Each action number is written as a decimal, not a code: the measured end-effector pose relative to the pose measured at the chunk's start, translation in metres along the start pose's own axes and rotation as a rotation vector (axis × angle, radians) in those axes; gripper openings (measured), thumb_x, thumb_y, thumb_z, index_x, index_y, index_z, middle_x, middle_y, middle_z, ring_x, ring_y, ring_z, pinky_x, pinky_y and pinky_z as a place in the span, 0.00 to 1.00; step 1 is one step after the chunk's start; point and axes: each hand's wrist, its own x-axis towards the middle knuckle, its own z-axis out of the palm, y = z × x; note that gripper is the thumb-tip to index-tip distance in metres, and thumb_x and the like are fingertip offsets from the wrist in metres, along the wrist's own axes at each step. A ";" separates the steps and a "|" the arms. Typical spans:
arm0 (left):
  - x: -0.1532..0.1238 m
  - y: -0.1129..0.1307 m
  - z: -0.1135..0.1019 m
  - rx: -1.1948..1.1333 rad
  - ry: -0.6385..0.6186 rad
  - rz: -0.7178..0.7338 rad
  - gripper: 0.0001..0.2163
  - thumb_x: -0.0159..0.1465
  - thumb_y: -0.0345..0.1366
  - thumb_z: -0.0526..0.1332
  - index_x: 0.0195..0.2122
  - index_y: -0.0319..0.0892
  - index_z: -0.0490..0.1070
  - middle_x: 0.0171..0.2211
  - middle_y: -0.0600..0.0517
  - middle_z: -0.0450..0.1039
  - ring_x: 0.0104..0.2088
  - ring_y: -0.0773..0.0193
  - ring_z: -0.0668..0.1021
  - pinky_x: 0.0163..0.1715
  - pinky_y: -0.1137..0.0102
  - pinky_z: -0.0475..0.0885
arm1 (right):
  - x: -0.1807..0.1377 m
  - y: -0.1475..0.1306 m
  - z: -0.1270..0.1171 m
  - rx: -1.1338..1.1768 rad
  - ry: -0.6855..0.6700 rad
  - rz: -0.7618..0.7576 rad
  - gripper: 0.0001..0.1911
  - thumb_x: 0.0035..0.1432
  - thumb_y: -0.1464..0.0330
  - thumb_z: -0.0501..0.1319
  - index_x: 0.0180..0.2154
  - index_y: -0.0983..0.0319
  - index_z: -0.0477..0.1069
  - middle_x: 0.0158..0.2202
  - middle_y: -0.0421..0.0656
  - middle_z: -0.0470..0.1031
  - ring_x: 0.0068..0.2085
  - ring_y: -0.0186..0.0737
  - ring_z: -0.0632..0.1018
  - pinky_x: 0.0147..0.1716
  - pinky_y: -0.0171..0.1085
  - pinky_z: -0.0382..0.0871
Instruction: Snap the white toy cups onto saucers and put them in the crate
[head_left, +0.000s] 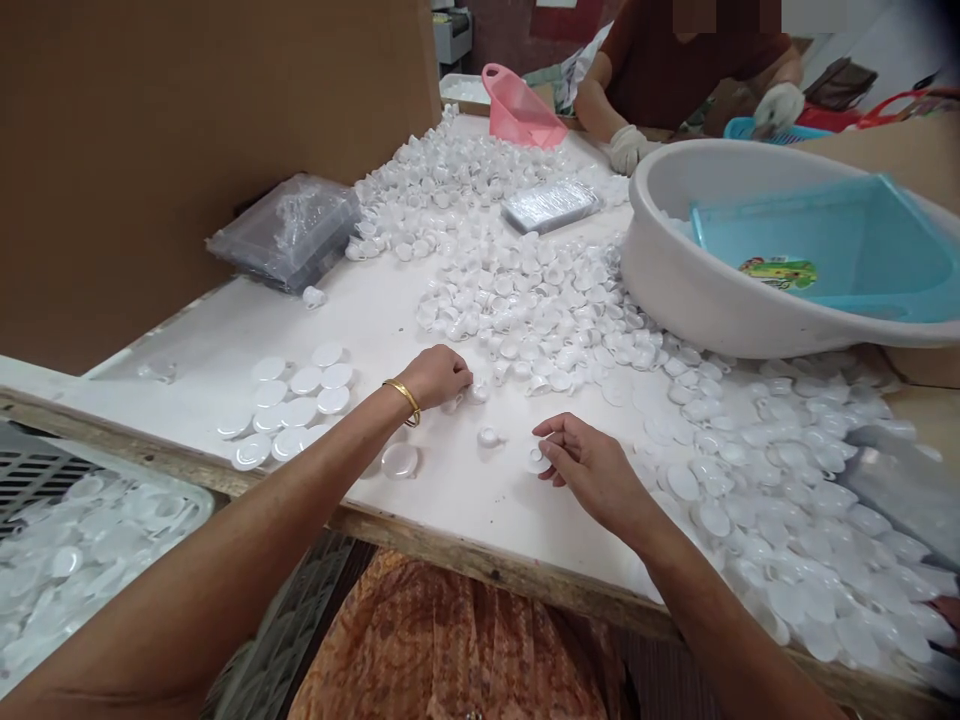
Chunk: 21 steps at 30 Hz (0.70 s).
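My left hand (436,378), with a gold bangle at the wrist, is closed at the near edge of a heap of small white plastic cups (525,300). Its fingertips are turned away, so what they grip is hidden; a white cup (478,392) lies right beside them. Between thumb and fingers, my right hand (592,465) pinches a small round white cup (537,459) just above the table. Another loose cup (489,437) sits between the two hands. Left of my left forearm lie several flat white saucers (298,411), and a round white piece (400,460) rests near the table's front edge.
White saucers (817,560) spread across the right side. A large white basin (675,270) holding a blue scoop (825,240) stands behind them. A wrapped stack of clear trays (289,230), a pink scoop (517,115) and a gloved co-worker (667,80) are farther back. A crate (187,500) stands lower left.
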 end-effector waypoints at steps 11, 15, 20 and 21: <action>-0.049 -0.019 0.016 0.074 0.086 0.174 0.18 0.54 0.43 0.59 0.46 0.45 0.69 0.37 0.50 0.69 0.33 0.63 0.72 0.32 0.70 0.66 | 0.006 0.000 -0.001 0.138 0.026 0.017 0.11 0.55 0.64 0.55 0.40 0.62 0.65 0.30 0.40 0.71 0.29 0.35 0.77 0.29 0.35 0.72; -0.047 -0.019 0.035 0.112 0.206 0.295 0.14 0.56 0.35 0.57 0.45 0.46 0.68 0.39 0.50 0.66 0.31 0.66 0.71 0.33 0.70 0.66 | 0.011 -0.012 0.005 0.166 0.072 0.023 0.11 0.54 0.65 0.56 0.40 0.62 0.66 0.33 0.41 0.71 0.28 0.34 0.77 0.30 0.36 0.73; -0.044 -0.015 0.029 0.119 0.176 0.278 0.10 0.57 0.33 0.56 0.40 0.43 0.68 0.34 0.51 0.69 0.31 0.65 0.72 0.31 0.71 0.65 | 0.015 -0.018 0.016 0.197 0.093 -0.011 0.13 0.52 0.65 0.58 0.40 0.62 0.66 0.34 0.42 0.70 0.27 0.34 0.77 0.26 0.35 0.73; -0.046 -0.014 0.025 0.136 0.161 0.266 0.09 0.57 0.34 0.56 0.39 0.42 0.68 0.33 0.51 0.70 0.31 0.65 0.72 0.31 0.71 0.65 | 0.016 -0.018 0.018 0.204 0.098 -0.013 0.12 0.52 0.65 0.58 0.40 0.62 0.66 0.34 0.42 0.70 0.27 0.34 0.77 0.26 0.35 0.73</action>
